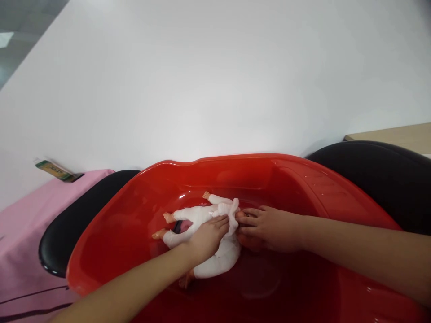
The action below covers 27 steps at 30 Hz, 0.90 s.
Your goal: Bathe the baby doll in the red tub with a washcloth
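Note:
A baby doll (202, 215) in white clothes lies in a red plastic tub (303, 179) holding shallow water. My left hand (207, 235) rests flat on the doll's body, fingers stretched toward the right. My right hand (266, 226) comes in from the right, its fingers pressed against the doll's head end, where a small white cloth (233, 215) is bunched between both hands. The doll's bare hands and feet stick out to the left and toward the near side.
The tub sits on black padded seats (380, 179) at left and right. A pink cloth (27, 224) covers a surface at the left, with a small green box (55, 170) at its far edge. A white wall fills the background.

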Tool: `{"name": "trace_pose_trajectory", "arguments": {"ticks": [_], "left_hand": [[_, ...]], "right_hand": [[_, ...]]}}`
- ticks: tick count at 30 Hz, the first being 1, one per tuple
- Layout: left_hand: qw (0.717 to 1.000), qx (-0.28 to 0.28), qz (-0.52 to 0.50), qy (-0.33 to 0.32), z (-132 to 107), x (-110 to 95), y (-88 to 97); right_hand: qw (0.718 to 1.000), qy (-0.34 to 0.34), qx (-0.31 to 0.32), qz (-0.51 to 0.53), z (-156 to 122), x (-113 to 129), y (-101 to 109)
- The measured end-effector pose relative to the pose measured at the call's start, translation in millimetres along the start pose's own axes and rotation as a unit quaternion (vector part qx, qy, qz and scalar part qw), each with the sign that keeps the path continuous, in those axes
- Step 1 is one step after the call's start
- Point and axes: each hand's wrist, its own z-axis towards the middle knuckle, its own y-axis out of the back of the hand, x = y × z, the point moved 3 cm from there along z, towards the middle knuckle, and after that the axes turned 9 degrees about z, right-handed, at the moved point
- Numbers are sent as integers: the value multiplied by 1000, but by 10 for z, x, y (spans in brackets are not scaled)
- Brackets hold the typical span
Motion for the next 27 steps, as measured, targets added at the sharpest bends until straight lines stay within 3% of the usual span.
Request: {"name": "trace_pose_trajectory", "arguments": {"ticks": [3,13,17,22,27], "left_hand": [[999,24,-8,-31,-168,-11,-62],[991,118,65,-15,-555,90,-42],[994,77,76,-6,-515,130,-30],[999,35,32,-5,-290,69,83],[1000,18,-19,-13,-110,-12,-17]], "right_hand": [[1000,-2,13,5,-1,8,14],[1000,0,0,10,-1,4,3],[1000,-4,-12,13,4,-24,-26],[999,6,-32,18,-2,-51,-62],[1000,1,-25,12,-6,-30,-46]]}}
